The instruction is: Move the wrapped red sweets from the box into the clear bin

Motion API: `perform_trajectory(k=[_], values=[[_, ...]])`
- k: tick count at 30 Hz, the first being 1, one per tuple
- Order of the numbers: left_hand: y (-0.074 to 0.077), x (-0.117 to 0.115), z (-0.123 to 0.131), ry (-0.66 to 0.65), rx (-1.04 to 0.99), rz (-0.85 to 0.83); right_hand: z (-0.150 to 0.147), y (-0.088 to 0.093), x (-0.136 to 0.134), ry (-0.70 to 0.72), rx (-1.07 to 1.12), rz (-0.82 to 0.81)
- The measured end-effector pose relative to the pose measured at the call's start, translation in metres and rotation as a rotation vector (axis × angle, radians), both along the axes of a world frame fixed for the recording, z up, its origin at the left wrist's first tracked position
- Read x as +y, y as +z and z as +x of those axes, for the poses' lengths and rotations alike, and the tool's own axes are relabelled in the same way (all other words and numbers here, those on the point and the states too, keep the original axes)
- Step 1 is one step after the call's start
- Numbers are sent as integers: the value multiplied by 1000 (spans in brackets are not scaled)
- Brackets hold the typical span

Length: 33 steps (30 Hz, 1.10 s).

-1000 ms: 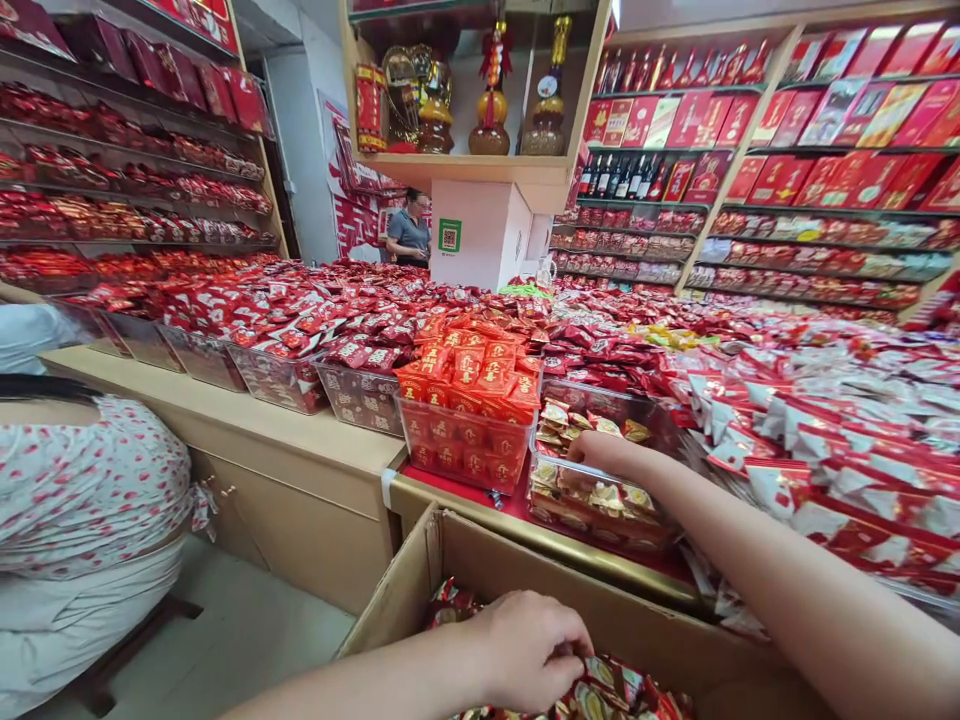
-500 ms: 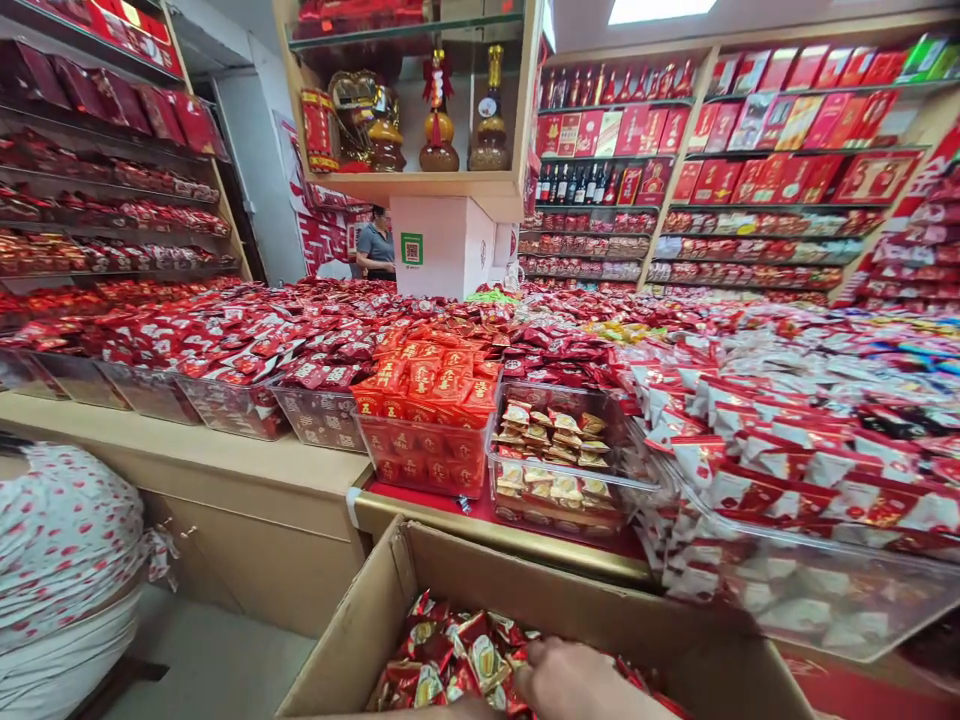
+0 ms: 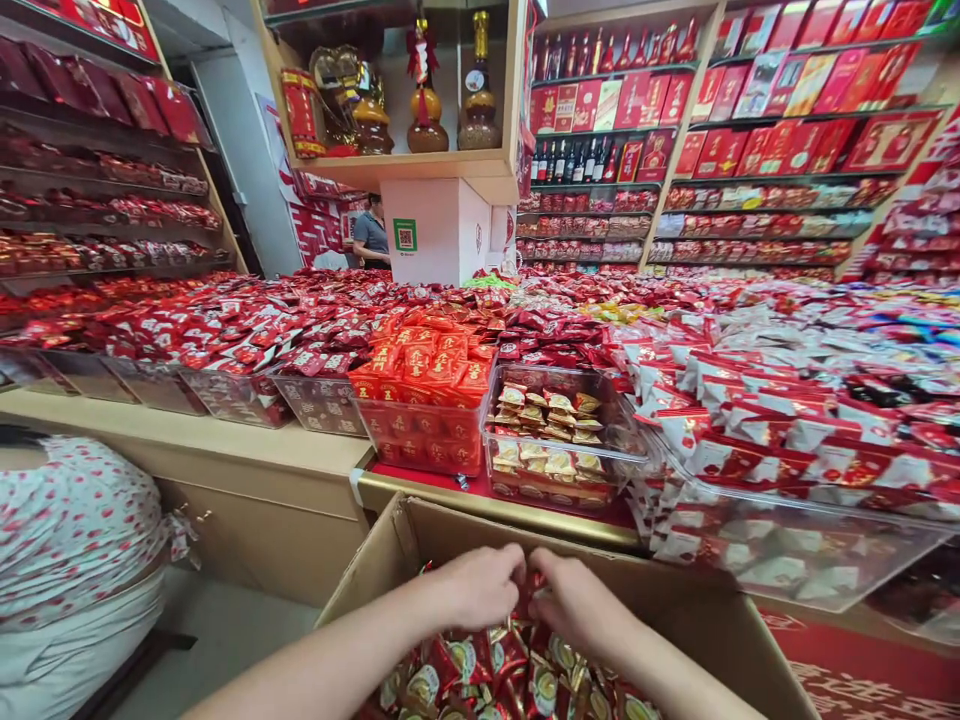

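My left hand (image 3: 486, 588) and my right hand (image 3: 574, 603) are close together above an open cardboard box (image 3: 667, 600). Both have their fingers curled in. Between the fingertips shows a bit of red wrapper, a wrapped candy (image 3: 535, 580) that both hands seem to pinch; most of it is hidden by the fingers. Below, many red and gold wrapped candies (image 3: 457, 660) fill the bottom of the box, each with a pale round picture on it. My forearms cover part of the pile.
Behind the box stand clear bins: red packets (image 3: 431, 360), gold-wrapped pieces (image 3: 555, 460), and white-and-red packets (image 3: 780, 450). A gold-edged counter (image 3: 495, 510) borders the box. At the left is a person in a spotted top (image 3: 82, 530); another person (image 3: 371, 235) stands far back.
Both hands have risen from the candies low in the box and come together near its far wall, with a red wrapper between them. The view has tilted down slightly.
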<state>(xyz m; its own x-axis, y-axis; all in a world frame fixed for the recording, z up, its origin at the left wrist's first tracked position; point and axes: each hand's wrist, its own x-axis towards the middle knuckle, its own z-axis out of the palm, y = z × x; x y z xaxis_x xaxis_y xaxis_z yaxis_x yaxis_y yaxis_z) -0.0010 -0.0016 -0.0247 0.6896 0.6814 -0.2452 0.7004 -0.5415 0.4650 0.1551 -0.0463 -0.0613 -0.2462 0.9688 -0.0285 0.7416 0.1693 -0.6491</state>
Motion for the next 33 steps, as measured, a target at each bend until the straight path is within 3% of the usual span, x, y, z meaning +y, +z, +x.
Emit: perform_trajectory(k=[4, 6, 9, 13, 16, 18, 20, 23, 25, 27, 29, 33], values=[[21, 1, -9, 88, -251, -154, 5, 33, -7, -43, 382, 6], [26, -2, -10, 81, -346, -187, 6, 43, -12, -47, 628, -83], [29, -5, -7, 60, -485, -369, 6, 54, -15, -75, 913, -239], [32, -7, -3, 112, -635, -571, 4, 57, -14, -111, 1023, -308], [33, -9, -4, 145, -693, -605, 1, 53, -16, -99, 1011, -249], [33, -8, -6, 169, -715, -554, -1, 53, -16, -122, 887, -119], [31, -2, -8, 229, -718, -415, -3, 62, -15, -159, 582, 137], [23, 14, -15, 391, -700, -152, 0, 98, 3, -127, 4, 587], [18, 27, -19, 503, -681, -167, 5, 129, 29, -118, -291, 701], [13, 37, -22, 542, -683, -290, 14, 156, 67, -187, -554, 610], [9, 42, -24, 527, -690, -376, 24, 171, 106, -239, -759, 381], [9, 45, -25, 493, -714, -436, 40, 166, 160, -256, -835, 221]])
